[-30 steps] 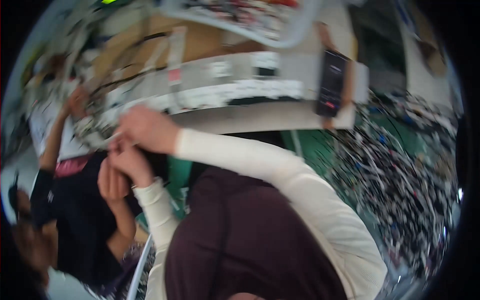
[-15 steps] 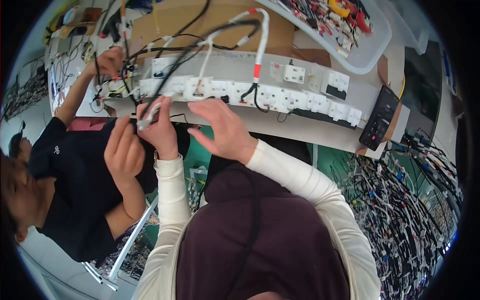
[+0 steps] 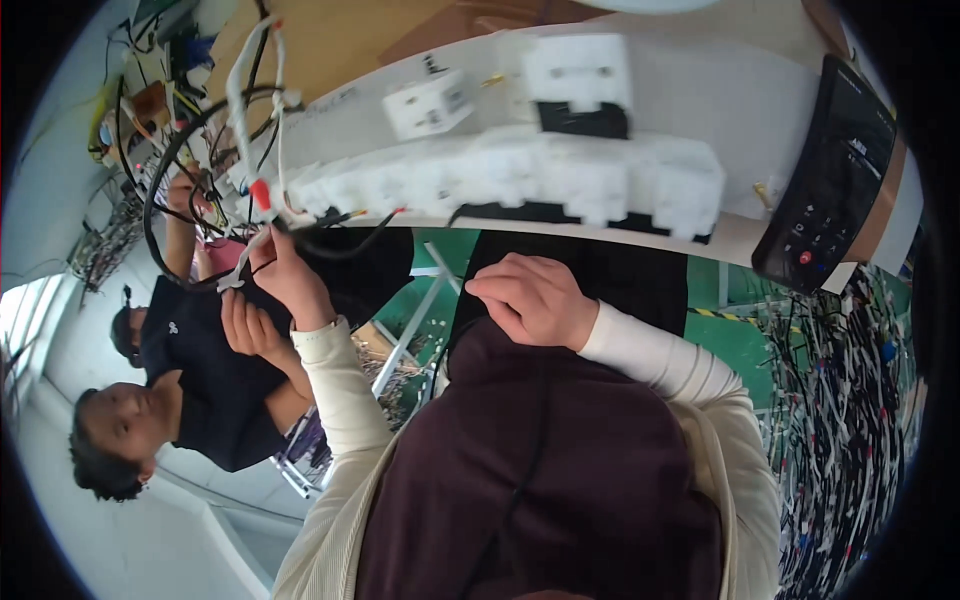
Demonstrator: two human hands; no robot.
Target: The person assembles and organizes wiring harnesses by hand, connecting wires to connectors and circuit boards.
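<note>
My left hand (image 3: 292, 280) is at the left end of the board, its fingertips closed on a white-sleeved cable (image 3: 240, 100) with a red band, black wires trailing from it. Just below, a co-worker's hand (image 3: 250, 325) reaches up to a small white connector (image 3: 230, 280) beside my fingers. My right hand (image 3: 538, 300) is in front of my chest, below the board's near edge. Its fingers are curled together and nothing shows in them. Ahead of both hands runs a row of white fixture blocks (image 3: 480, 170), blurred, with thin wire ends lying along its near side.
Behind the row sit a loose white block (image 3: 428, 105) and a larger white block (image 3: 578, 70). A black phone (image 3: 830, 180) lies at the board's right end. Many bundled cables (image 3: 850, 420) hang at the right. The co-worker's other hand (image 3: 188, 192) is among wires at the far left.
The view has shifted, bringing the board's right end closer. My right hand has drawn back from the row and curled its fingers. The red-banded cable is now over by my left hand.
</note>
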